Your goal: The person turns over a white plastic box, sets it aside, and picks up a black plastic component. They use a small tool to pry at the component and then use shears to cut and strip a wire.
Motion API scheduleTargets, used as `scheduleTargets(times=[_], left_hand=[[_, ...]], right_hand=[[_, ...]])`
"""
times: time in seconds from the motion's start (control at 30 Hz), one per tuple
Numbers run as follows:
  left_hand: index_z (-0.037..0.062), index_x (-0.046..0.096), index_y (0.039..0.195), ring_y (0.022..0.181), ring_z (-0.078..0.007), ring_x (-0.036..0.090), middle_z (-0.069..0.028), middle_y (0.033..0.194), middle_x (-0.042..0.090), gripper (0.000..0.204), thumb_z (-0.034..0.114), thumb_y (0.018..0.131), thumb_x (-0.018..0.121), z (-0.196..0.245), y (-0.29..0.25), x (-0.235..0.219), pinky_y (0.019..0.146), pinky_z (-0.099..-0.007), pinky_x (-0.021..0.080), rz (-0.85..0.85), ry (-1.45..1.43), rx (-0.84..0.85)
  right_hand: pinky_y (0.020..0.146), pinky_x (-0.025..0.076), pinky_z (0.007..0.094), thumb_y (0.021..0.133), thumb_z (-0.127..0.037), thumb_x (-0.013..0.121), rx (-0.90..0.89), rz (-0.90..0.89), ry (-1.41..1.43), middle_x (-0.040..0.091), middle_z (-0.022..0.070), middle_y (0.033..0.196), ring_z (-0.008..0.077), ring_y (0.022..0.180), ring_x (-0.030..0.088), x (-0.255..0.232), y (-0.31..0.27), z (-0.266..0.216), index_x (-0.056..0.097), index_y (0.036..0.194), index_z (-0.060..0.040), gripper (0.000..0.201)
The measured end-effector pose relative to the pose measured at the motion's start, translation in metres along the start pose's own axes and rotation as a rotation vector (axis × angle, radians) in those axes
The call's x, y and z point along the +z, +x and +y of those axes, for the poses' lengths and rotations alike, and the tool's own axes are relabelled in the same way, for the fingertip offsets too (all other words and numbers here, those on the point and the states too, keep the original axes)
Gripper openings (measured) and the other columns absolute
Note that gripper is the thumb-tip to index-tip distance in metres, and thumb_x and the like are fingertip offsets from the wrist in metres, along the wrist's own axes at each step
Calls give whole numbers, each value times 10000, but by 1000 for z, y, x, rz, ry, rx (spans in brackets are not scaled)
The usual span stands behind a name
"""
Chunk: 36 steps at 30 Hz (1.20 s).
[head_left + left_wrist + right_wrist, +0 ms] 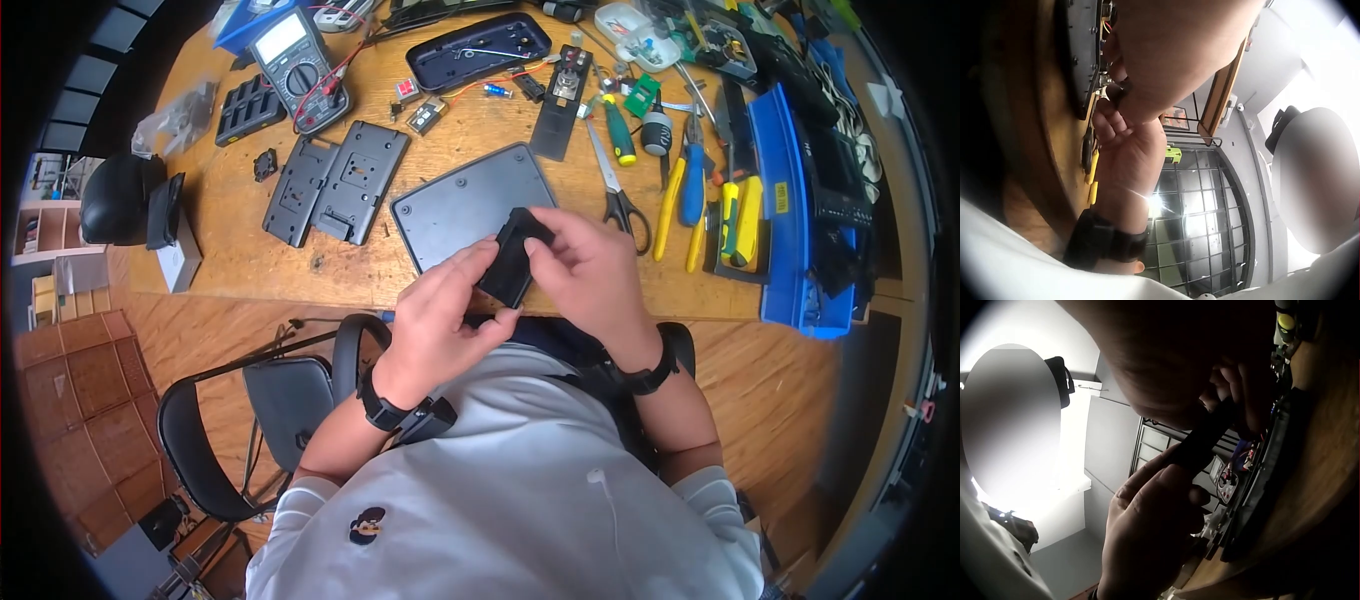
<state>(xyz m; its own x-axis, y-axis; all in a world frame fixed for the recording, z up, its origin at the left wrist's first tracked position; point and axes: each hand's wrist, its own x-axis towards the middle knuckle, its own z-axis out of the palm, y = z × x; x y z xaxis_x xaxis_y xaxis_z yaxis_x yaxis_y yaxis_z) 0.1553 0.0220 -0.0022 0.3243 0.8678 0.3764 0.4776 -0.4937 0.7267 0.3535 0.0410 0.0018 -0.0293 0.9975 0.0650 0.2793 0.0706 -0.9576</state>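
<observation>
Both hands hold a small black rectangular plastic block [513, 262] above the near edge of the workbench, in front of the body. Along its left side the fingers of my left hand [438, 315] lie, with the thumb at its lower end. My right hand [592, 275] grips the upper right part, its thumb pressed on the face. In the right wrist view the block [1200, 445] is a dark bar spanning the two hands. The left wrist view mostly hides it behind the fingers. Just beyond the hands a dark grey flat panel [470, 195] with screw holes lies on the bench.
Black mounting plates [362, 185] and a multimeter [303, 75] are at left on the workbench [340, 280]. A black tray-like cover [478, 50] lies at the back. To the right are scissors [622, 195], a green screwdriver [618, 130], yellow-handled pliers [670, 210] and a blue bin [785, 200].
</observation>
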Motion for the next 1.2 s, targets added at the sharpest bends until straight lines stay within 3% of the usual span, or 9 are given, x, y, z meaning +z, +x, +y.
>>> scheduleTargets(times=[0.07,0.17,0.37,0.47,0.53,0.63,0.73,0.83,1.2], left_hand=[[-48,628,1255,895,-234,747,-222,1217,697,609,52,703,867,-3,-1,0,705,-305,620,2,37,46],[-56,624,1241,1029,-296,733,-239,1246,682,576,43,723,855,-2,1,-3,771,-340,631,-1,97,146],[-55,622,1209,1107,-338,702,-259,1298,651,542,20,727,857,-1,0,-5,835,-367,621,0,85,211],[-51,604,1230,1102,-318,704,-272,1319,638,557,23,742,862,5,0,-3,857,-372,612,-26,-9,149],[-60,567,1309,1070,-248,702,-236,1285,663,606,14,776,847,13,0,1,861,-341,597,-20,-344,-126],[-46,542,1362,929,-185,723,-210,1225,689,640,66,807,841,9,0,-3,757,-289,585,-136,-445,-264],[-39,545,1376,836,-143,701,-182,1132,701,694,99,778,867,6,-3,10,728,-266,568,-69,-726,-446],[-52,535,1398,950,-110,640,-122,1236,650,717,26,768,868,10,3,5,802,-255,556,-62,-379,-420],[-11,608,1322,837,-113,597,-115,1256,642,660,-8,713,862,2,7,4,720,-242,520,128,-254,-244]], right_hand=[[662,582,317,859,-47,721,-41,-11,-73,729,160,923,214,761,754,0,-1,-1,686,1137,18,287],[692,578,265,884,4,704,-48,-22,-113,748,110,879,131,798,742,-1,0,-8,687,1130,37,249],[816,595,295,908,44,654,-110,-71,4,761,131,1025,168,943,747,-1,2,-1,645,1194,39,286],[775,616,327,904,26,655,-131,-28,136,751,143,1025,230,899,767,3,3,11,639,1173,12,270],[807,614,331,909,39,638,-153,-20,166,743,152,1077,229,939,761,6,3,15,630,1185,17,277],[863,604,338,921,67,604,-191,-14,187,722,173,1172,230,1020,745,7,2,18,604,1225,22,307],[910,585,336,935,89,566,-226,-12,185,689,188,1261,229,1100,717,8,3,21,568,1281,20,353],[962,556,328,949,101,524,-204,-39,294,656,183,1326,214,1167,677,7,3,22,525,1341,21,400],[957,520,310,975,74,511,-6,-215,536,641,130,1257,157,1131,634,-4,0,9,444,1439,64,470]])
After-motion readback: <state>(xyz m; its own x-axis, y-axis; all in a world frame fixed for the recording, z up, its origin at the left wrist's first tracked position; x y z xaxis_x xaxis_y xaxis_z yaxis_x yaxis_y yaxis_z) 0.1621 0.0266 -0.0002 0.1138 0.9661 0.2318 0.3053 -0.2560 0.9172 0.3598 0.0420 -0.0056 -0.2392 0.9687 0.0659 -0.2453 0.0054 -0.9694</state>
